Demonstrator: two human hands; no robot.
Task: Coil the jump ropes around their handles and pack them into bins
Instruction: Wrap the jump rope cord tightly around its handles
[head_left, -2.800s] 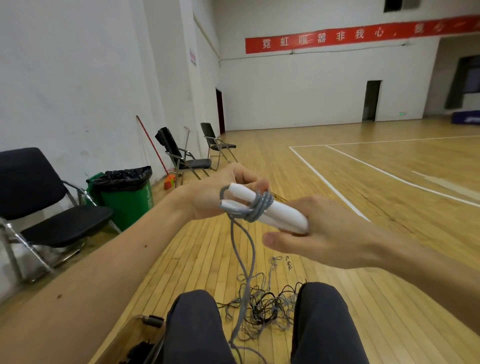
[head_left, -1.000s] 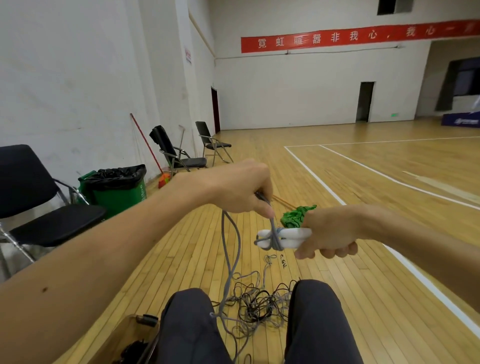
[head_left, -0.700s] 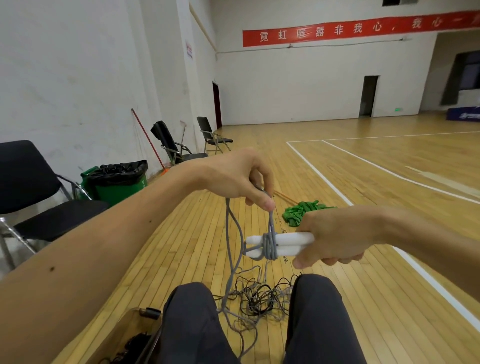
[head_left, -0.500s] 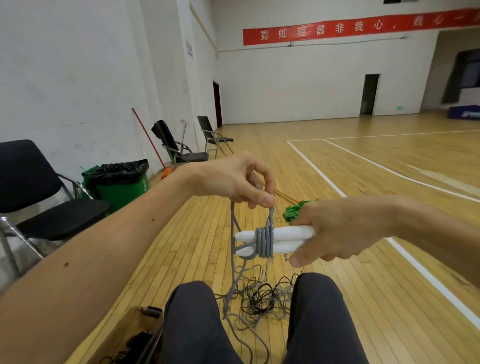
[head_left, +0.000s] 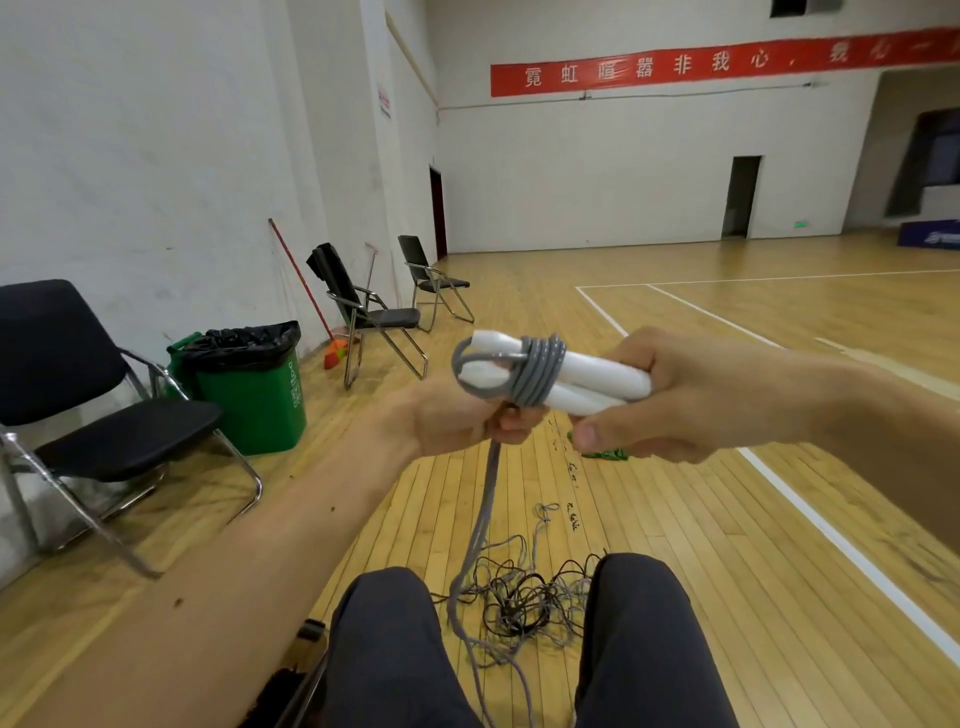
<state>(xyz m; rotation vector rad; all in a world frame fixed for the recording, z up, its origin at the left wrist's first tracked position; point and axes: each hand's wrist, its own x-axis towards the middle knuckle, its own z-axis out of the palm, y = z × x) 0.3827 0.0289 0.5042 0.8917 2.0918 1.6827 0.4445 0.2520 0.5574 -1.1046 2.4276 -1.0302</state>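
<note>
— Where are the handles?

— At the centre of the frame, held up above the knees (head_left: 384, 623). The right hand (head_left: 691, 400) comes in from the right, its grip closed round the rear ends of the two white handles (head_left: 592, 371). They lie side by side, point left and tilt a little.

— And the rope?

— The grey rope (head_left: 540, 374) is wound in several tight turns round both handles, near their left ends. A short loop arches over those ends. One strand drops from under the turns. The left hand (head_left: 457, 421) has its grip closed on that strand just below the handles, fingers curled round it.

— Where does the strand go?

— Down between the knees to a loose tangle of ropes (head_left: 524, 603) on the wooden floor (head_left: 727, 571), grey and dark cords mixed.

— What lines the edges?

— Along the white wall on the left stands a black folding chair (head_left: 78, 395), at the frame's left edge. Beside it is a green waste bin (head_left: 254, 400) with a black liner, and a red-handled broom (head_left: 301, 279) leans on the wall. Two more folding chairs (head_left: 374, 312) stand further back. At the bottom edge, left of the knees, a container (head_left: 306, 686) shows its rim; its contents are too dark to tell.

— Room to move?

— The floor runs wide to the right and to the far wall, crossed by white court lines (head_left: 852, 556). One line passes under the right forearm. A green bundle (head_left: 605, 455) lies on the floor just below the right hand, mostly hidden by it.
</note>
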